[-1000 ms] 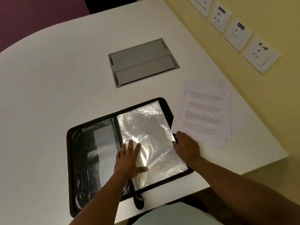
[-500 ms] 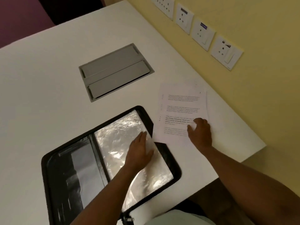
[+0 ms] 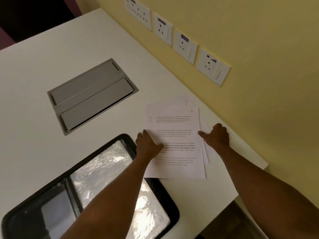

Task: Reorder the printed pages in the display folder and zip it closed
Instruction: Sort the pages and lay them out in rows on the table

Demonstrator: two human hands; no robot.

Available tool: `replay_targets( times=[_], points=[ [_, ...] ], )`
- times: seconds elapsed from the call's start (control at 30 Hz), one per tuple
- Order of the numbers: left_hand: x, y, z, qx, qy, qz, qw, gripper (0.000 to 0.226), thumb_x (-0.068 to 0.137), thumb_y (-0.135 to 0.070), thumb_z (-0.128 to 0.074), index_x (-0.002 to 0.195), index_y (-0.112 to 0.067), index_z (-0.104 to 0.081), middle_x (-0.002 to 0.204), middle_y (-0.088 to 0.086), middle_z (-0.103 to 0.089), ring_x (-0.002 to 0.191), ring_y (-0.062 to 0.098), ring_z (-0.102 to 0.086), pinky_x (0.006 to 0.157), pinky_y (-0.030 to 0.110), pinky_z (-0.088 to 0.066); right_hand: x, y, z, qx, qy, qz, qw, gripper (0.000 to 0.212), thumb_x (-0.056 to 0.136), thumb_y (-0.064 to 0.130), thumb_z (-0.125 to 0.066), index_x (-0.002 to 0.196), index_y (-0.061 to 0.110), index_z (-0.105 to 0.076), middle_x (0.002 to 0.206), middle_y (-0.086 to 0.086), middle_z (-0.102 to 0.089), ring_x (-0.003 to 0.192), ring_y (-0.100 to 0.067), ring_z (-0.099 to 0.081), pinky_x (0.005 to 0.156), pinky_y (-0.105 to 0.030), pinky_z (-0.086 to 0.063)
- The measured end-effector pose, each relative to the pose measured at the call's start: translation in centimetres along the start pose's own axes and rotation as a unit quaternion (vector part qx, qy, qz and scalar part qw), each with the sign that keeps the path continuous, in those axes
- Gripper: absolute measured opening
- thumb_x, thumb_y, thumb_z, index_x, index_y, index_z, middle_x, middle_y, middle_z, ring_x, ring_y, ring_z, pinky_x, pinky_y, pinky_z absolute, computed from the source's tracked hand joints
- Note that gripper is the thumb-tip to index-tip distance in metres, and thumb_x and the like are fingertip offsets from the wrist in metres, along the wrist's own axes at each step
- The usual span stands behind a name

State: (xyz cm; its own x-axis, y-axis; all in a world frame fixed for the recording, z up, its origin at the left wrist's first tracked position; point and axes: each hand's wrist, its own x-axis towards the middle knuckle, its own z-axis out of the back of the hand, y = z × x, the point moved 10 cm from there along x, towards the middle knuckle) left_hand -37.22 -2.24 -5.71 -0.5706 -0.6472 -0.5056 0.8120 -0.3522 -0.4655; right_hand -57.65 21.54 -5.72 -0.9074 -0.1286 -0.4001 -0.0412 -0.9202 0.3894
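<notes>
The stack of printed pages [image 3: 176, 125] lies slightly fanned on the white table, to the right of the folder. My left hand [image 3: 148, 145] holds the stack's left edge, thumb lying on the top sheet. At the right edge my right hand [image 3: 216, 137] pinches the pages, thumb on top and fingers curled. The black zip display folder [image 3: 174, 209] lies open at the lower left, an empty clear sleeve [image 3: 107, 169] showing on its right half. My left forearm crosses over that sleeve.
A grey cable hatch [image 3: 91, 95] is set into the white table [image 3: 34, 135] behind the folder. Wall sockets [image 3: 184, 45] line the yellow wall on the right. The table's right edge [image 3: 250, 180] runs close beside the pages.
My left hand left the folder's sleeve and moved to the pages' left edge. My right hand shifted from the top sheet to the stack's right edge. The view swung right.
</notes>
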Motion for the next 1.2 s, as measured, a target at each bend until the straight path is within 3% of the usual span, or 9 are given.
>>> replay_targets(
  times=[0.17,0.33,0.5,0.63,0.77,0.83,0.93,1.07,1.2],
  points=[
    [0.9,0.0,0.5,-0.006,-0.037,0.059,0.998,0.083,0.077,-0.041,-0.075,0.137,-0.004,-0.032,0.136,0.017,-0.036,0.127,0.034,-0.038,0.102,0.040,-0.039,-0.1,1.1,-1.4,0.014,0.100,0.004,0.995,0.072,0.082,0.050,-0.071,0.129,0.001,-0.047,0.123,-0.016,-0.059,0.108,-0.031,-0.060,0.072,-0.031,-0.046],
    [1.3,0.2,-0.5,-0.103,-0.029,0.107,0.988,0.075,0.079,-0.036,-0.073,0.136,-0.003,-0.035,0.134,0.014,-0.035,0.122,0.033,-0.043,0.098,0.039,-0.045,-0.8,2.4,-3.8,0.094,0.214,0.059,0.971,0.044,0.092,0.029,-0.064,0.131,0.014,-0.052,0.128,-0.006,-0.062,0.109,-0.024,-0.060,0.093,-0.038,-0.051],
    [1.6,0.5,-1.1,-0.251,-0.027,0.128,0.959,0.060,0.083,-0.031,-0.068,0.131,-0.003,-0.046,0.115,0.003,-0.054,0.099,0.022,-0.056,0.080,0.033,-0.051,-2.4,2.7,-4.8,0.236,0.314,0.059,0.918,0.039,0.098,0.012,-0.054,0.135,0.024,-0.050,0.135,-0.001,-0.057,0.112,-0.017,-0.058,0.099,-0.037,-0.048],
    [2.3,1.2,0.8,-0.240,-0.077,0.121,0.960,0.074,0.080,-0.046,-0.070,0.140,-0.016,-0.040,0.138,0.007,-0.041,0.123,0.025,-0.047,0.102,0.043,-0.045,-2.7,2.9,-4.5,0.365,0.364,0.023,0.857,0.038,0.096,0.007,-0.056,0.132,0.018,-0.053,0.125,-0.005,-0.065,0.107,-0.022,-0.066,0.086,-0.037,-0.056],
    [3.0,-0.3,1.8,-0.458,0.001,0.097,0.883,0.055,0.089,-0.028,-0.066,0.138,-0.021,-0.041,0.127,0.004,-0.058,0.104,0.020,-0.061,0.093,0.044,-0.052,-3.5,4.9,-3.8,0.430,0.415,0.025,0.801,0.044,0.087,0.002,-0.060,0.129,0.014,-0.056,0.122,-0.010,-0.067,0.109,-0.029,-0.065,0.086,-0.041,-0.057],
    [3.2,-2.2,4.0,-0.441,-0.002,0.020,0.897,0.036,0.092,-0.015,-0.059,0.128,-0.017,-0.053,0.121,0.005,-0.064,0.103,0.021,-0.064,0.091,0.044,-0.054,-2.9,6.7,-2.9,0.434,0.387,0.041,0.813,0.042,0.088,-0.003,-0.058,0.124,0.017,-0.058,0.120,-0.007,-0.068,0.105,-0.025,-0.067,0.085,-0.038,-0.057],
    [2.9,-5.2,7.8,-0.380,-0.043,-0.101,0.919,0.023,0.097,-0.014,-0.054,0.119,-0.018,-0.054,0.115,0.002,-0.064,0.104,0.021,-0.064,0.087,0.041,-0.057,-1.7,10.0,-0.7,0.398,0.301,0.103,0.861,0.037,0.095,0.007,-0.058,0.117,0.036,-0.057,0.126,0.007,-0.063,0.111,-0.014,-0.063,0.097,-0.037,-0.049],
    [2.4,-7.0,12.2,-0.440,-0.108,-0.157,0.877,0.025,0.097,-0.010,-0.052,0.119,-0.023,-0.053,0.116,0.000,-0.063,0.108,0.018,-0.062,0.088,0.035,-0.055,-1.1,13.9,2.9,0.445,0.192,0.151,0.861,0.036,0.091,0.007,-0.062,0.119,0.030,-0.059,0.120,0.006,-0.067,0.112,-0.014,-0.063,0.097,-0.037,-0.050],
    [1.7,-7.9,14.1,-0.475,-0.143,-0.201,0.845,0.035,0.091,-0.007,-0.048,0.119,-0.028,-0.053,0.118,0.004,-0.062,0.110,0.023,-0.060,0.087,0.039,-0.056,-1.7,16.5,6.8,0.493,0.107,0.190,0.842,0.032,0.086,0.000,-0.065,0.106,0.025,-0.063,0.104,0.006,-0.070,0.098,-0.010,-0.067,0.075,-0.021,-0.054]
  ],
)
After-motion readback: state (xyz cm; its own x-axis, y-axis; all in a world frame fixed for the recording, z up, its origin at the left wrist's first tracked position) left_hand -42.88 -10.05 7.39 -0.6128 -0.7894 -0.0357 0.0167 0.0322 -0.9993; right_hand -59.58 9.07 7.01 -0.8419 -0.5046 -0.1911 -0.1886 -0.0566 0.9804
